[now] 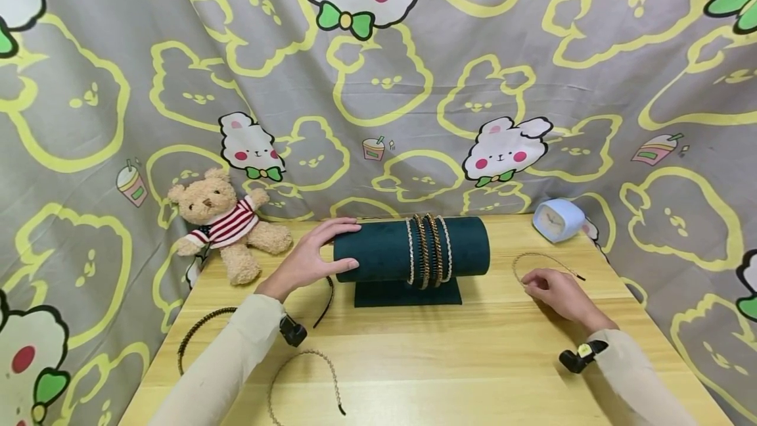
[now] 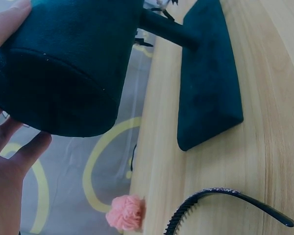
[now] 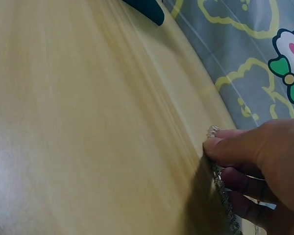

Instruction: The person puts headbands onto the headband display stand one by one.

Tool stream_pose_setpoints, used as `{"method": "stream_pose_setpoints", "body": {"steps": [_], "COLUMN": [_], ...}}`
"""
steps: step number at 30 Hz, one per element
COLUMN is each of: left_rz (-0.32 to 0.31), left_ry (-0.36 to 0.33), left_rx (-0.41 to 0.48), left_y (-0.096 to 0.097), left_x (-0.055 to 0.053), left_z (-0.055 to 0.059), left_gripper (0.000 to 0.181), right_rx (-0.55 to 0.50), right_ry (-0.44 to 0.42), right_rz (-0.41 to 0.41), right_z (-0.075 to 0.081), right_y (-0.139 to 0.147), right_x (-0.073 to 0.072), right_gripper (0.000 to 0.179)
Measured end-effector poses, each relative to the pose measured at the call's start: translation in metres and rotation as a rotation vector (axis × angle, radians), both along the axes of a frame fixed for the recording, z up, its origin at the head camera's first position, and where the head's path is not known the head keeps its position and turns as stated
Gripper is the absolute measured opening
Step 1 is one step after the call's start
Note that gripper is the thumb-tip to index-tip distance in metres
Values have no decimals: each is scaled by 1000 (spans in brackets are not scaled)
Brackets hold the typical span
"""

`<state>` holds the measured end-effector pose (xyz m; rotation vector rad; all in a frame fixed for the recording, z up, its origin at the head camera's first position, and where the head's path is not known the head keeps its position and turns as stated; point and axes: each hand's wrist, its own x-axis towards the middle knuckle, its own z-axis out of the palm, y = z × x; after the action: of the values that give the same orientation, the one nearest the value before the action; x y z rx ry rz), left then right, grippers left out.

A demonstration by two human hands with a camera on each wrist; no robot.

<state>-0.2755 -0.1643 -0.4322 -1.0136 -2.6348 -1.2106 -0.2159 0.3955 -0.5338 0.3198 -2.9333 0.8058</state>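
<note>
A dark green velvet display stand [image 1: 378, 252] with a horizontal roll stands at the middle of the table. Several headbands [image 1: 436, 252], pale beaded ones outside and gold-and-black ones between, ring the roll right of its centre. My left hand [image 1: 310, 258] grips the roll's left end, thumb in front; the left wrist view shows its fingers around the end face [image 2: 54, 93]. Right of the stand, my right hand [image 1: 562, 298] pinches a thin beaded headband [image 3: 219, 183] between thumb and fingers. That headband's dark tip [image 1: 581, 278] extends to the right beyond the hand.
On the left side of the table lie a dark braided headband [image 1: 201, 324], a beaded one [image 1: 301, 352] and a black one [image 1: 327, 304] beside the left wrist. A teddy bear [image 1: 227, 229] sits back left, a blue clock [image 1: 558, 221] back right. A patterned curtain [image 1: 390, 84] hangs behind.
</note>
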Motion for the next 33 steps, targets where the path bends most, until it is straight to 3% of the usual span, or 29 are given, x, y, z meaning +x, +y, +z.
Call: {"method": "stream_pose_setpoints", "body": {"steps": [11,19,33], "left_rz": [5,7,4], "left_ry": [-12,-13,-16], "left_rx": [-5,-2,5], "left_y": [0,-1,0], "left_x": [0,0,1], "left_z": [0,0,2], "left_gripper": [66,65,65], "right_rx": [5,-115,-334], "right_ry": [-70,27,103], "right_rz": [82,173,83], "right_z": [8,18,53], "right_y": [-3,-6,-23], "right_x": [1,3,3], "right_gripper": [8,10,32]}}
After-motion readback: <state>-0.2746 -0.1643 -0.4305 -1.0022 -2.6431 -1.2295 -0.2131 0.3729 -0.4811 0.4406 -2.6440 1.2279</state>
